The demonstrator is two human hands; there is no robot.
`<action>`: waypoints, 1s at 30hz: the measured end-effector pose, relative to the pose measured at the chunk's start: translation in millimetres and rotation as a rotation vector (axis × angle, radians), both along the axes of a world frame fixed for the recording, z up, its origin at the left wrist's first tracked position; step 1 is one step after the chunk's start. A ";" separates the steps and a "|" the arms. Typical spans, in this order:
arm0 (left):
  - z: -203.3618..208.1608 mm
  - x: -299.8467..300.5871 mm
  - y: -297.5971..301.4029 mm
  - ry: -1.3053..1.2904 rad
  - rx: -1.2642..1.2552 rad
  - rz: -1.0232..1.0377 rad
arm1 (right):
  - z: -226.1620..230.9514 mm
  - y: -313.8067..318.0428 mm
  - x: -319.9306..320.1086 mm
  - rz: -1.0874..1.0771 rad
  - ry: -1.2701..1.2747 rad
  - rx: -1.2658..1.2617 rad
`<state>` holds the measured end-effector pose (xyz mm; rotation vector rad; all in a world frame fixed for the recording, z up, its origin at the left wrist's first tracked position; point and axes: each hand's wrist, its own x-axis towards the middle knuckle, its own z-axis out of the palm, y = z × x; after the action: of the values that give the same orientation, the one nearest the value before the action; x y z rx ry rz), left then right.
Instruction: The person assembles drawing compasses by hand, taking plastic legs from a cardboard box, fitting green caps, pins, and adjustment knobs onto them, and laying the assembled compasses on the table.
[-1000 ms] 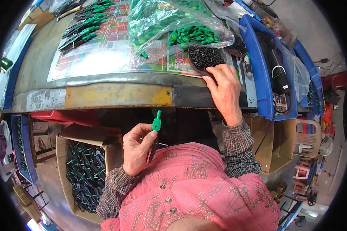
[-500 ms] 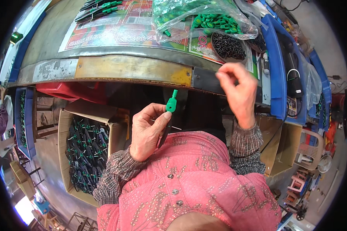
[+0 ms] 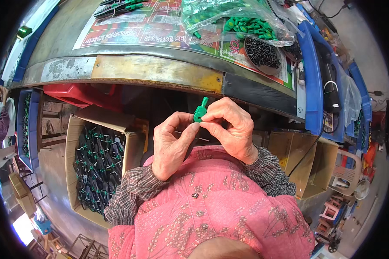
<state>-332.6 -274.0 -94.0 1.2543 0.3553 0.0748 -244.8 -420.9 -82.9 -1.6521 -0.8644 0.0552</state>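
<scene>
In front of my chest, my left hand pinches a green threaded plastic fitting between thumb and forefinger. Its thread points up and away from me, and a dark piece below it is mostly covered by the hand. My right hand meets it from the right, thumb and forefinger pinched together beside the small hole in the fitting. Whatever those fingertips hold is too small to make out. On the bench beyond, a round tub contains many small dark screws.
Green fittings spill from a clear plastic bag on the bench. Black pieces lie at the far left. An open carton of black-and-green pieces stands at my left, another carton at my right. A blue bin borders the bench.
My right hand has come down and left from near the screw tub to the green fitting. The left hand still holds the fitting, slightly farther right in view.
</scene>
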 end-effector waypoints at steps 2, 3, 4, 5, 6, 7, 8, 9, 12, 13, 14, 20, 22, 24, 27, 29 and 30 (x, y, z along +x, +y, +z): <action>0.4 -0.2 -0.8 -0.025 0.046 0.013 | -0.6 1.2 -0.2 -0.004 -0.013 0.000; -0.3 -0.7 -0.9 -0.025 0.045 0.015 | -1.0 1.8 -0.4 -0.009 -0.026 0.001; -1.4 -1.1 -0.9 -0.035 0.072 0.026 | -0.9 2.7 -0.7 -0.008 -0.027 0.000; -2.6 -1.5 -0.9 -0.044 0.099 0.037 | -0.9 3.5 -1.0 -0.018 -0.048 -0.004; -3.3 -1.7 -1.6 -0.044 0.099 0.039 | -1.0 4.4 -1.3 -0.028 -0.068 -0.009; -4.5 -1.0 -3.0 -0.077 0.214 0.065 | -2.0 4.7 -1.5 -0.028 -0.069 -0.011; -6.1 -0.5 -4.1 -0.110 0.328 0.092 | -3.7 5.0 -1.9 -0.037 -0.076 -0.004; -9.3 -0.2 -4.8 -0.111 0.327 0.092 | -5.1 5.3 -2.1 -0.046 -0.082 0.002; -12.8 -0.8 -5.7 -0.189 0.456 0.140 | -6.8 7.5 -2.6 -0.057 -0.074 0.012; -10.8 -0.3 -5.6 -0.202 0.517 0.152 | -7.9 8.1 -2.4 -0.058 -0.074 0.011; -8.8 0.2 -5.7 -0.215 0.577 0.164 | -9.0 8.8 -2.2 -0.056 -0.089 0.012; -4.7 1.2 -8.1 -0.226 0.620 0.198 | -15.5 15.3 -9.9 -0.075 0.127 0.091; -8.3 1.3 -8.1 -0.240 0.661 0.208 | -14.3 17.6 -12.0 -0.077 0.245 0.145; -8.0 0.6 -8.0 -0.253 0.704 0.221 | -10.3 19.3 -13.4 -0.062 0.410 0.152; -6.4 2.7 -8.6 -0.256 0.636 0.224 | -10.6 16.8 -10.7 -0.035 0.595 0.153; -5.5 3.1 -6.6 -0.239 0.638 0.187 | -8.4 17.7 -5.6 -0.009 0.695 0.208; -6.4 3.0 -5.8 -0.238 0.637 0.187 | -7.3 18.1 -3.5 0.018 0.793 0.264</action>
<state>-329.6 -279.7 -100.4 1.8151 0.2453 0.5258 -248.2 -402.8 -90.3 -1.2137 -0.2593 0.5468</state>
